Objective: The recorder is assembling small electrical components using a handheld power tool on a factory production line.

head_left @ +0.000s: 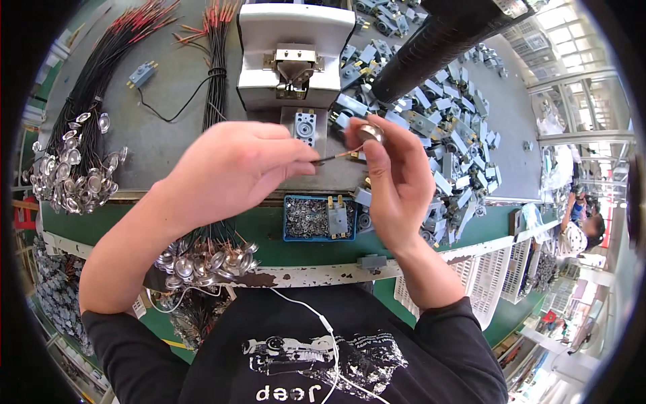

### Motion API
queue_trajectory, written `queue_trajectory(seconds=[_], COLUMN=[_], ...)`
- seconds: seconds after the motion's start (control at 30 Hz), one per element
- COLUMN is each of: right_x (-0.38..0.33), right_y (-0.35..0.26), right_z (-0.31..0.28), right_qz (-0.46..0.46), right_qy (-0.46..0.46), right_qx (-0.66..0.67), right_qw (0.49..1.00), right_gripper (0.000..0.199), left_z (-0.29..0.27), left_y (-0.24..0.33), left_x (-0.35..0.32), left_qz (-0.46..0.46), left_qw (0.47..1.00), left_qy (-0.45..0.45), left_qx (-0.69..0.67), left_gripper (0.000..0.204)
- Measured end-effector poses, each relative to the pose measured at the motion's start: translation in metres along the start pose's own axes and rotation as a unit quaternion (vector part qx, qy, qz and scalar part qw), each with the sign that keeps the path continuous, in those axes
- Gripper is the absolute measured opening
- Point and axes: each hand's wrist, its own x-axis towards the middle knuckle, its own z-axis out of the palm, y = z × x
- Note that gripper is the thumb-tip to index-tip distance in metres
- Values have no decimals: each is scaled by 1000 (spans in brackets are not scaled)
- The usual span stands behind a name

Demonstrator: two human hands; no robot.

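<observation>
My right hand [402, 176] pinches a round silver metal cap [371, 134] between thumb and fingers. A thin wire [342, 155] runs leftward from the cap to the fingertips of my left hand [250, 161], which are closed on it. Both hands are raised above the table's front edge, just in front of a white bench press [296, 23]. Below the press head, a grey rectangular switch block [305, 126] with a round centre lies face up on the metal plate, apart from my hands. Some of my left fingers are hidden behind the hand.
A blue tray [307, 236] of small metal parts, with a grey block in it, stands at the front edge. Grey switch blocks [464, 121] are heaped at right beneath a black tube [431, 50]. Bundled capped wires [81, 172] lie at left. Another person [584, 232] is at far right.
</observation>
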Motion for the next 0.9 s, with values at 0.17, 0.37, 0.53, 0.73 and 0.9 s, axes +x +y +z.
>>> queue_trajectory(seconds=[0.17,0.37,0.53,0.73,0.9], right_x=[22,55,23,27,22], right_y=[-12,-17,-17,-20,-12], right_z=[-1,-22,-27,-27,-22], right_qz=[159,268,152,255,229], right_qy=[-58,-406,-267,-309,-259], right_qx=[183,12,21,58,156], right_qw=[968,874,951,914,925], right_gripper=[30,27,43,38,40], left_z=[-20,-21,-19,-20,-14], left_y=[-1,5,9,6,1], left_x=[1,-3,4,-2,3], left_qz=[1,19,-1,2,19], left_qw=[1000,997,1000,1000,997], left_qy=[-10,-37,20,-8,32], left_qx=[-19,68,-20,22,-62], left_gripper=[16,10,13,12,17])
